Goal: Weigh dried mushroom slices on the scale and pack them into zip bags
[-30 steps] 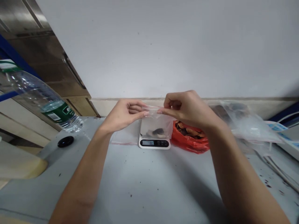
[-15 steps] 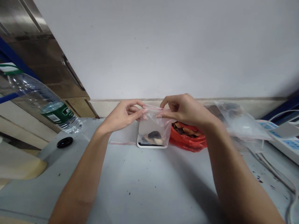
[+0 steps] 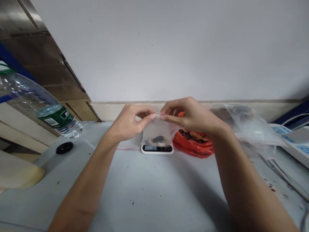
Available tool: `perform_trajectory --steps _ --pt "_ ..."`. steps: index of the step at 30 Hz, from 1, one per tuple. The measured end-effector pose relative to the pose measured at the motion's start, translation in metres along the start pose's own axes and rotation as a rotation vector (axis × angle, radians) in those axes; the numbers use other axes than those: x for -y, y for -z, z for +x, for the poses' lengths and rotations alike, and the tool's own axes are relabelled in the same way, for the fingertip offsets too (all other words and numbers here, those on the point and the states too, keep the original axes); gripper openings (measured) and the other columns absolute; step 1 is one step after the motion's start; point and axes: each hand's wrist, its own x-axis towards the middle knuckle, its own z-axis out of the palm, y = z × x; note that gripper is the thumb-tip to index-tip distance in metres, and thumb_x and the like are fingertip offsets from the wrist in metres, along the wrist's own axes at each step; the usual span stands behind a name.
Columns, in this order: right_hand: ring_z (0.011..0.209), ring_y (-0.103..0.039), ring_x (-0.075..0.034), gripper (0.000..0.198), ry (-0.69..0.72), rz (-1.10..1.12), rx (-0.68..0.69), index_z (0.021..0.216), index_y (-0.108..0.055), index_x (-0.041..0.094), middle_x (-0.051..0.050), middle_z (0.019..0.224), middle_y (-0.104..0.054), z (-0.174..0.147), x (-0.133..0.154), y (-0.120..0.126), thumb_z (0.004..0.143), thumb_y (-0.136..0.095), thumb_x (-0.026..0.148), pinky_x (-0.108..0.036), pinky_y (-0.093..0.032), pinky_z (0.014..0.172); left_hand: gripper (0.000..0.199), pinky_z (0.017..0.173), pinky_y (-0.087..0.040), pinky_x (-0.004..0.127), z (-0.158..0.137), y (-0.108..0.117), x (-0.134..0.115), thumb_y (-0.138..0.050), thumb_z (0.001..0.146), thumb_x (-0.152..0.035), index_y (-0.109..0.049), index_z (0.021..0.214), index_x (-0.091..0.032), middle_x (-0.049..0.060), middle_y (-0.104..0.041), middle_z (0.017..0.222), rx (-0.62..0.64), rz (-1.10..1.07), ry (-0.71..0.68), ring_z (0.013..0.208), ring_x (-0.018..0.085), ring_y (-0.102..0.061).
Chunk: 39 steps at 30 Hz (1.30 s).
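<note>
My left hand (image 3: 131, 122) and my right hand (image 3: 187, 116) pinch the top edge of a clear zip-lock bag (image 3: 158, 130) between thumbs and fingers, close together. Dark and pale pieces, too blurred to name, lie in the bottom of the bag. The bag hangs over a small white digital scale (image 3: 157, 152), whose lit display shows at its front; whether the bag touches the scale I cannot tell. Right beside the scale, partly behind my right hand, sits a red plastic bag (image 3: 193, 149) holding dry brown pieces.
Flat clear bags (image 3: 127, 144) lie left of the scale. Filled clear bags (image 3: 253, 129) rest at the right beside a white power strip (image 3: 299, 145) and cables. A water bottle (image 3: 56, 116), a black round object (image 3: 64, 148) and a pale container (image 3: 19, 172) are at the left.
My hands have drawn closer together along the bag's top edge. The bag has risen slightly at the front, so the scale's display now shows.
</note>
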Motion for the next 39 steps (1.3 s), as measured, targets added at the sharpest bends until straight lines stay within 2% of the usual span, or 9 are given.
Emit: perform_trajectory --steps 3,8,13,17,23,31,39 --pt "0.067 -0.058 -0.015 0.030 0.060 0.047 -0.016 0.075 -0.067 0.019 -0.003 0.075 -0.071 0.003 0.002 -0.006 0.088 -0.068 0.046 -0.030 -0.043 0.064 0.018 0.070 -0.052 0.026 0.001 -0.003 -0.004 -0.059 0.091 -0.025 -0.071 0.080 -0.020 0.000 -0.075 0.077 0.013 -0.004 -0.025 0.074 0.016 -0.069" --pt "0.060 -0.046 -0.012 0.030 0.077 0.044 -0.017 0.063 -0.053 0.021 0.002 0.062 -0.056 0.003 0.002 -0.010 0.086 -0.068 0.032 -0.028 -0.037 0.057 0.025 0.064 -0.045 0.026 0.001 -0.005 -0.006 -0.052 0.096 -0.028 -0.061 0.074 -0.021 -0.002 -0.063 0.068 0.061 0.074 -0.043 0.065 0.015 -0.058" --pt "0.058 -0.049 -0.012 0.035 0.022 0.115 0.045 0.068 -0.056 0.020 0.001 0.066 -0.060 0.002 -0.002 -0.004 0.086 -0.072 0.046 -0.028 -0.037 0.054 0.030 0.061 -0.037 0.028 0.001 0.000 0.000 -0.047 0.100 -0.028 -0.055 0.072 -0.021 -0.004 -0.054 0.064 0.094 0.190 -0.124 0.058 0.013 -0.045" --pt "0.057 -0.053 -0.012 0.032 0.041 0.087 0.087 0.071 -0.059 0.020 0.000 0.069 -0.063 0.000 -0.007 0.002 0.086 -0.071 0.044 -0.027 -0.039 0.054 0.031 0.062 -0.037 0.029 0.001 0.008 0.003 -0.049 0.100 -0.031 -0.056 0.071 -0.021 -0.002 -0.057 0.066 0.104 0.253 -0.132 0.061 0.015 -0.048" --pt "0.055 -0.052 -0.012 0.023 -0.022 0.013 0.079 0.071 -0.060 0.020 0.001 0.065 -0.061 -0.006 -0.019 0.015 0.088 -0.065 0.034 -0.027 -0.037 0.051 0.030 0.064 -0.041 0.028 0.001 0.016 0.005 -0.049 0.099 -0.032 -0.063 0.075 -0.022 -0.001 -0.064 0.070 0.113 0.303 -0.100 0.064 0.016 -0.055" --pt "0.058 -0.057 -0.015 0.027 -0.084 -0.033 0.094 0.073 -0.062 0.020 -0.001 0.067 -0.064 -0.011 -0.031 0.028 0.085 -0.064 0.045 -0.028 -0.041 0.053 0.030 0.065 -0.041 0.027 0.002 0.018 0.006 -0.047 0.099 -0.033 -0.064 0.077 -0.022 0.000 -0.066 0.071 0.136 0.326 -0.079 0.065 0.016 -0.057" --pt "0.055 -0.045 -0.012 0.036 -0.132 -0.298 -0.028 0.058 -0.051 0.022 0.003 0.053 -0.053 -0.015 -0.026 0.034 0.085 -0.066 0.039 -0.030 -0.034 0.056 0.030 0.065 -0.041 0.026 0.005 0.017 -0.001 -0.049 0.098 -0.036 -0.064 0.076 -0.022 0.000 -0.068 0.072 0.120 0.351 -0.060 0.066 0.017 -0.059"
